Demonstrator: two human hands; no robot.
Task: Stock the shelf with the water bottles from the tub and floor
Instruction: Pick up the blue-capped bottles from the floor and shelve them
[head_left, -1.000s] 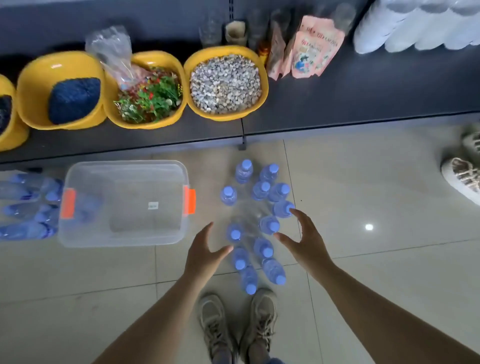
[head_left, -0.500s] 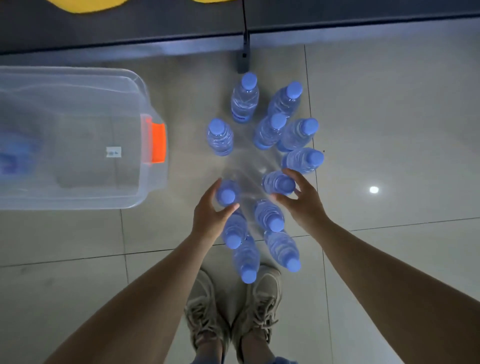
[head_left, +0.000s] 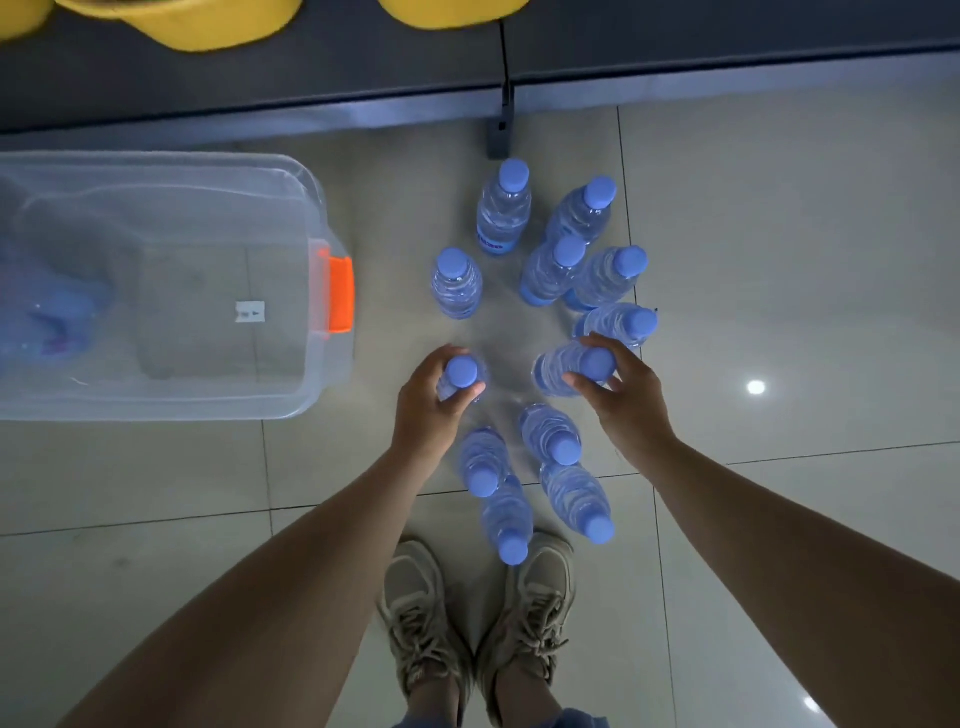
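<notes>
Several clear water bottles with blue caps stand upright in a loose ring on the tiled floor. My left hand grips the neck of one bottle on the ring's left side. Opposite it, my right hand curls around the top of another bottle on the right side. Both bottles seem to stand on the floor. The far bottle stands nearest the dark shelf along the top edge. The clear plastic tub with an orange latch lies to the left.
Yellow bowls sit on the shelf at the top. A shelf post meets the floor just beyond the bottles. My two shoes stand right behind the nearest bottles. Blurred blue shapes show through the tub's left end.
The view has dropped closer to the floor. Both hands came down from hovering open above the bottles and now each grips one bottle near its cap.
</notes>
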